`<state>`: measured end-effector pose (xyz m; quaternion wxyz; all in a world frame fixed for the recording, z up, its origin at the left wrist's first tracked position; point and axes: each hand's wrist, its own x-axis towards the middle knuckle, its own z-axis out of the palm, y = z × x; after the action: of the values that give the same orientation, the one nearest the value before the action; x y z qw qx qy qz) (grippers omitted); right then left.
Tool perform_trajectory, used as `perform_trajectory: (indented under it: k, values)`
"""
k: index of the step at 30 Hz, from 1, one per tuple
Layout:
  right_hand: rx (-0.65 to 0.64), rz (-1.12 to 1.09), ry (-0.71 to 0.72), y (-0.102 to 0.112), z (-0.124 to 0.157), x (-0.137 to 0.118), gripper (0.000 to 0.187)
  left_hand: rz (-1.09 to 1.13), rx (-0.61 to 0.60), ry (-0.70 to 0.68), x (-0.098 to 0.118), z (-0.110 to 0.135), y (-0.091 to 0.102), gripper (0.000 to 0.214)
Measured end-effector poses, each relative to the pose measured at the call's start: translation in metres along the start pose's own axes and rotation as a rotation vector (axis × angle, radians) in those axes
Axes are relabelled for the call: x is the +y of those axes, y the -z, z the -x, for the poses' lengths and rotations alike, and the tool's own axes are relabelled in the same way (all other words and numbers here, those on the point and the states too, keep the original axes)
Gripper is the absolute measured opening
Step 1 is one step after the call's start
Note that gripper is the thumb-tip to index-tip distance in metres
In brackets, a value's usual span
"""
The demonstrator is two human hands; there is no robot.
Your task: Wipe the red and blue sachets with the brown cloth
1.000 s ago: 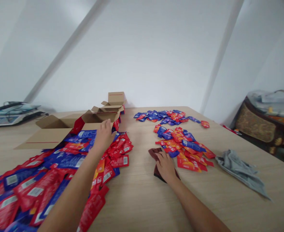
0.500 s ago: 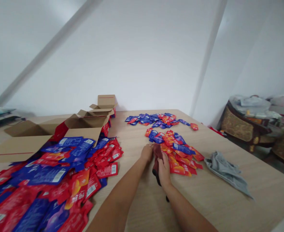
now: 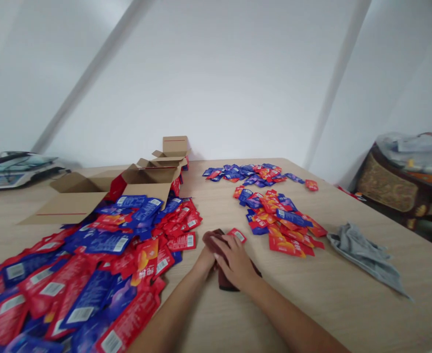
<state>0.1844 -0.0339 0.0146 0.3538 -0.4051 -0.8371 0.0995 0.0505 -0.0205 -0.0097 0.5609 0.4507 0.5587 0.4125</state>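
Note:
Both my hands meet on a dark maroon cloth (image 3: 224,282) lying on the wooden table (image 3: 311,304). My right hand (image 3: 234,260) lies on top of the cloth with fingers spread flat. My left hand (image 3: 205,259) is mostly hidden beneath the right hand and the cloth, so its fingers do not show. A single red packet (image 3: 237,235) lies just beyond my right fingertips. A large heap of red and blue packets (image 3: 91,260) spreads to my left. A smaller heap of packets (image 3: 278,220) lies to the right.
Open cardboard boxes (image 3: 142,179) stand at the back left. A third scatter of packets (image 3: 252,174) lies near the far edge. A crumpled grey cloth (image 3: 363,255) is on the right. A scale (image 3: 13,169) sits far left, and a cluttered brown furniture piece (image 3: 399,186) stands beyond the table.
My left hand left the packet heap by the boxes and came to the maroon cloth. Both hands and the cloth moved left and nearer, away from the right heap.

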Motion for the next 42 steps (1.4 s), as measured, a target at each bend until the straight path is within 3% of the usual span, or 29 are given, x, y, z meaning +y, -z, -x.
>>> perform_trajectory:
  k: [3,10,13,17,22,25,28,31,34,37,42]
  values:
    - [-0.095,0.113,-0.040,-0.006,0.000,-0.007,0.043,-0.005,-0.051,0.049,0.004,0.006,0.005,0.016]
    - [-0.093,0.389,-0.302,-0.002,-0.013,0.046,0.038,0.067,-0.162,0.078,0.006,0.002,0.012,0.013]
    - [-0.053,0.418,-0.326,-0.002,-0.012,0.056,0.037,0.127,-0.167,0.069,0.004,0.003,0.018,0.016]
    - [0.083,0.281,-0.362,-0.004,-0.006,0.068,0.036,0.128,-0.137,0.029,0.004,0.000,0.021,0.026]
    - [0.351,-0.037,-0.429,0.005,-0.005,0.087,0.045,0.051,-0.009,-0.032,0.004,-0.011,0.023,0.035]
    - [0.408,-0.085,-0.398,0.012,-0.007,0.081,0.045,0.034,0.040,0.011,0.003,-0.017,0.024,0.032]
    - [0.318,-0.058,-0.278,0.010,-0.005,0.055,0.042,0.045,0.041,-0.010,-0.001,-0.017,0.022,0.026]
    - [0.060,0.049,-0.129,-0.002,0.001,0.020,0.042,0.041,0.068,-0.107,-0.006,-0.013,0.016,0.023]
    - [-0.124,0.216,-0.091,-0.015,0.003,-0.001,0.046,0.041,0.103,-0.127,-0.009,-0.010,0.013,0.023]
    - [-0.192,0.337,-0.138,-0.016,-0.003,0.004,0.043,0.091,0.096,-0.117,-0.006,-0.006,0.012,0.027]
    - [-0.206,0.509,-0.359,-0.001,-0.013,0.039,0.037,0.196,0.112,-0.127,0.009,-0.001,0.016,0.036]
